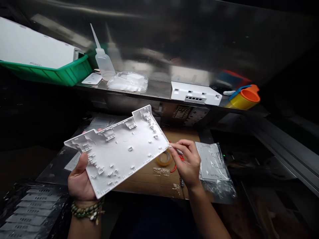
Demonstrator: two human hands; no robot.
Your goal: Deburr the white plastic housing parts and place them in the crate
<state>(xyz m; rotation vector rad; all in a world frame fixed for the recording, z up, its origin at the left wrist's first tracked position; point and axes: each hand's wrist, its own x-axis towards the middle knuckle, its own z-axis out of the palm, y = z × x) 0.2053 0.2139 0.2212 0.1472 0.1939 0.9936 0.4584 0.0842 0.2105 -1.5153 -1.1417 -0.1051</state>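
My left hand (82, 177) grips a white plastic housing cover (124, 149) by its left end, thumb on the inner face and the other fingers behind. The cover is tilted, its inner side with small clips and posts facing me. At its right corner my right hand (186, 161) is closed, thumb and index finger pinching the edge; whether a small thing is also between the fingertips I cannot make out. Under the right hand lie a roll of clear tape (164, 158) and a red-handled tool (181, 158), partly hidden.
Brown cardboard (149, 179) covers the bench. Right of it lies a bagged white part (211, 161); several stacked covers (32, 209) are at lower left. The metal shelf (159, 89) carries a green bin (72, 71), squeeze bottle (105, 63), white housing (194, 93) and yellow tape roll (240, 101).
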